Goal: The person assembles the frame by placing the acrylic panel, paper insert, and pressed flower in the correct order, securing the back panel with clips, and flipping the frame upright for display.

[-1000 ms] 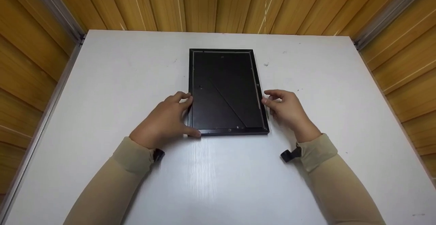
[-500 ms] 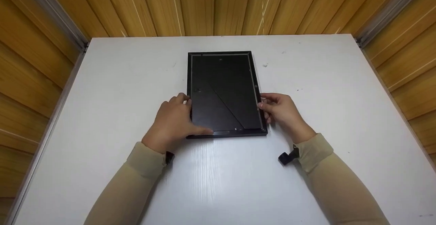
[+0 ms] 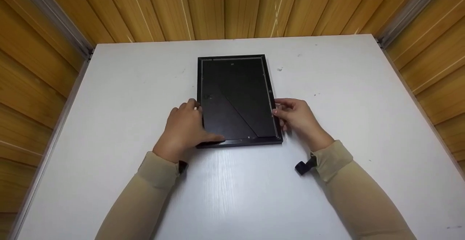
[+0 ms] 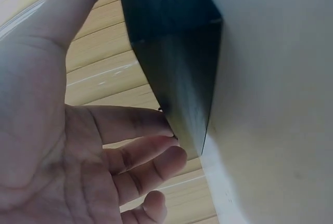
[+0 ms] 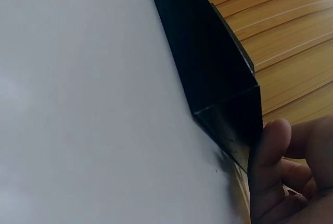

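A black picture frame [image 3: 239,98] lies back side up on the white table, with a slanting line across its backing board and a thin rim around it. At its near left corner, my left hand [image 3: 183,131] holds on, the thumb laid over the near rim and the fingertips at the left side. In the left wrist view the index fingertip touches the frame's side [image 4: 182,83], while the other fingers hang loosely curled. My right hand [image 3: 299,120] pinches the right rim, its thumb on top; the other fingertips are partly hidden beside the edge.
The white table [image 3: 127,80] carries a few small dark marks right of the frame. Wood-patterned panels [image 3: 203,11] stand behind and at both sides, with grey metal posts [image 3: 58,14] at the corners. A black wrist camera [image 3: 302,167] sits at the right cuff.
My left hand has shifted right, its thumb sliding further along the near rim. My right hand has closed in against the right rim. The frame has hardly moved on the table.
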Demonstrator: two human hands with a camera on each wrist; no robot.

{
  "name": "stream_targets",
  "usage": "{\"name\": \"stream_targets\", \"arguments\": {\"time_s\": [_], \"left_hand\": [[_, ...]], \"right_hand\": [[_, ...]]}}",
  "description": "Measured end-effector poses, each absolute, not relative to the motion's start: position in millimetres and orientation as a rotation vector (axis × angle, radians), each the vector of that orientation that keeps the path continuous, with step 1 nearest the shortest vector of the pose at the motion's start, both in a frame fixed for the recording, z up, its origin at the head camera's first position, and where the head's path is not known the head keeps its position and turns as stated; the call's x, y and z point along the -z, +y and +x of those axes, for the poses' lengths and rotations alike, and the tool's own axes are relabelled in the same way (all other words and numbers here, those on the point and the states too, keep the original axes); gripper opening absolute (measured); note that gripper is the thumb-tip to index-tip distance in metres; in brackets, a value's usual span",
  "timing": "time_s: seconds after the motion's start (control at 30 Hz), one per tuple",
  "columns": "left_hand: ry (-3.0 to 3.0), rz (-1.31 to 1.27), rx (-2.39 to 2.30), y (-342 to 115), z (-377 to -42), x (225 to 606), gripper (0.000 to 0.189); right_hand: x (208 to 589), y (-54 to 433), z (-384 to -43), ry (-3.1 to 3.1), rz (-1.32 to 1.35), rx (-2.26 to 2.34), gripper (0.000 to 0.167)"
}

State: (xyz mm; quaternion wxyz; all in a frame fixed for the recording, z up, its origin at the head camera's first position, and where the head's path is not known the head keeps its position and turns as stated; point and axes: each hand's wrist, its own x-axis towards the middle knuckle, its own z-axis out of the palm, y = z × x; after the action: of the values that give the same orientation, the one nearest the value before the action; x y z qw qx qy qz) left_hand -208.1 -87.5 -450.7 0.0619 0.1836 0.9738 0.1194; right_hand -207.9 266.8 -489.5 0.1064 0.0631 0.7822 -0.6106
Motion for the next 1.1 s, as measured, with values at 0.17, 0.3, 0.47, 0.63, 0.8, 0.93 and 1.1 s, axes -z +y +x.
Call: {"name": "stream_targets", "arguments": {"time_s": [0.17,0.3,0.47,0.63,0.8,0.93,1.1], "left_hand": [[2.946,0.537,-0.362,-86.5,-207.0,449.2,0.127],[2.934,0.474,-0.389,-84.0,-205.5,447.6,0.125],[2.929,0.405,-0.438,-79.6,-202.9,445.3,0.121],[2.911,0.324,-0.492,-73.0,-201.1,441.9,0.115],[2.868,0.254,-0.470,-61.8,-203.7,436.1,0.091],[2.828,0.249,-0.445,-56.1,-207.3,432.0,0.074],[2.801,0.296,-0.419,-60.5,-209.9,432.5,0.075]], "right_hand": [[488.7,265.8,-208.1,2.323,0.188,1.781,0.054],[489.3,265.3,-208.4,2.349,0.156,1.777,0.053],[488.5,264.6,-207.7,2.375,0.142,1.767,0.053],[486.5,263.6,-207.0,2.389,0.138,1.751,0.052],[486.4,265.0,-206.7,2.374,0.159,1.767,0.053],[486.4,266.0,-206.2,2.363,0.176,1.776,0.053],[489.4,264.1,-208.1,2.389,0.155,1.742,0.053]]}}
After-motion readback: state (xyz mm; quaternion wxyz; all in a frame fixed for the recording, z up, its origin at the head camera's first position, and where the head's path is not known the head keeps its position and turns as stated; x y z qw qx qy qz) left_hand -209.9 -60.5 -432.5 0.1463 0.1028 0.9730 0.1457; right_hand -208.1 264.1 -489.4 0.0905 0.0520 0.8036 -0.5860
